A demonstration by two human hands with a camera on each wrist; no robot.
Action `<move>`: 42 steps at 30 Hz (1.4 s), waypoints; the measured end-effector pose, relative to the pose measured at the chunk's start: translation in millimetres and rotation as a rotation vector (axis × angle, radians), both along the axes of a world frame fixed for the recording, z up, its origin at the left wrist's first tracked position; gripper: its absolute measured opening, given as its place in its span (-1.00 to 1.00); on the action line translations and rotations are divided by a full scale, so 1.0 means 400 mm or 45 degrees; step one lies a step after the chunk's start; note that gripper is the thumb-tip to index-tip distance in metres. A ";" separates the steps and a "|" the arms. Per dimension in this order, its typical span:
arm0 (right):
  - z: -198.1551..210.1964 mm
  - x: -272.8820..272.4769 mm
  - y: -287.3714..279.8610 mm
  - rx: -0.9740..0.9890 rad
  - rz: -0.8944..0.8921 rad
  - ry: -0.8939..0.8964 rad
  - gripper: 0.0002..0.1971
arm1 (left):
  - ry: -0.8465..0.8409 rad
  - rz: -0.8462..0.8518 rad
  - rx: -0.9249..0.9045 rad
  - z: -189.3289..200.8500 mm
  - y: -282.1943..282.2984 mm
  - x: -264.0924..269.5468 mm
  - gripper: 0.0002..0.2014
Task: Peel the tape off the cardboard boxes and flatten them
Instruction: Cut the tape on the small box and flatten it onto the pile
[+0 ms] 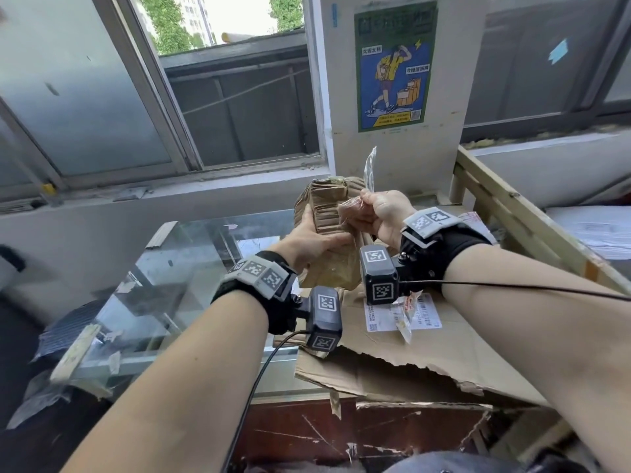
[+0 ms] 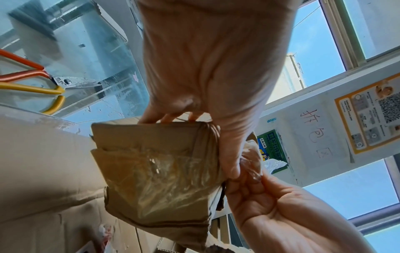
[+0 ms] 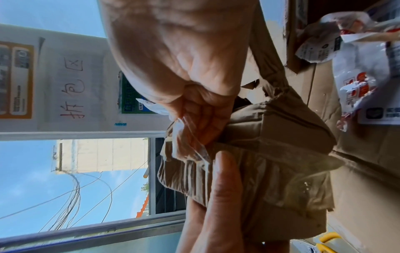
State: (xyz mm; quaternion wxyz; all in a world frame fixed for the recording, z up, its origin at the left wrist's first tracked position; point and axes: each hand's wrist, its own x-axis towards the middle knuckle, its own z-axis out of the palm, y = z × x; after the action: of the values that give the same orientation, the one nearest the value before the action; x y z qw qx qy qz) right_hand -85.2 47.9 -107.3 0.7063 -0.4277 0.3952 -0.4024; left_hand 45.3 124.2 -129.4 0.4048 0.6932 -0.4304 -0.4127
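Note:
A small crumpled brown cardboard box point(image 1: 327, 213) is held up in the air above the table. My left hand point(image 1: 312, 238) grips it from the left, thumb along its near side. My right hand point(image 1: 375, 213) pinches a strip of clear tape point(image 1: 369, 169) that stands up from the box's top right. In the left wrist view the box point(image 2: 160, 172) shows a face covered in shiny clear tape, with my left hand point(image 2: 205, 95) around its top edge. In the right wrist view my right hand point(image 3: 201, 119) pinches crinkled tape point(image 3: 186, 145) at the box point(image 3: 270, 154).
A large flattened cardboard sheet point(image 1: 426, 353) with a white shipping label point(image 1: 403, 314) lies under my hands. A glass tabletop point(image 1: 160, 288) stretches left. Scissors point(image 2: 43, 85) with orange and yellow handles lie on the glass. A wooden frame point(image 1: 512, 213) stands at right, a pillar with a poster point(image 1: 394, 66) behind.

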 end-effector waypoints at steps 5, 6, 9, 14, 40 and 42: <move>-0.014 -0.003 -0.004 0.093 -0.056 0.014 -0.71 | 0.078 -0.058 -0.068 0.011 0.018 -0.013 -0.24; -0.015 -0.004 -0.004 0.104 -0.073 0.011 -0.69 | 0.099 -0.047 -0.086 0.012 0.020 -0.016 -0.24; -0.009 0.002 0.006 0.105 -0.101 -0.012 -0.67 | 0.123 -0.009 -0.110 0.004 0.018 -0.010 -0.34; 0.003 0.023 0.019 0.078 -0.073 0.017 -0.68 | 0.112 0.054 -0.140 -0.004 0.013 0.000 -0.40; 0.037 -0.001 0.062 -0.059 0.337 -0.036 -0.87 | 0.360 0.189 -0.057 0.008 0.006 0.004 -0.17; 0.037 -0.001 0.066 -0.080 0.354 0.022 -0.88 | 0.518 0.140 0.007 0.018 0.010 -0.001 -0.32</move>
State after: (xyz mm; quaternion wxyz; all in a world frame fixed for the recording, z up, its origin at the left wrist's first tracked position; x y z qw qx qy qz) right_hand -85.6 74.2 -92.7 0.7381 -0.5036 0.3253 -0.3094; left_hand 44.7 128.3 -122.0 0.5032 0.6191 -0.3003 -0.5228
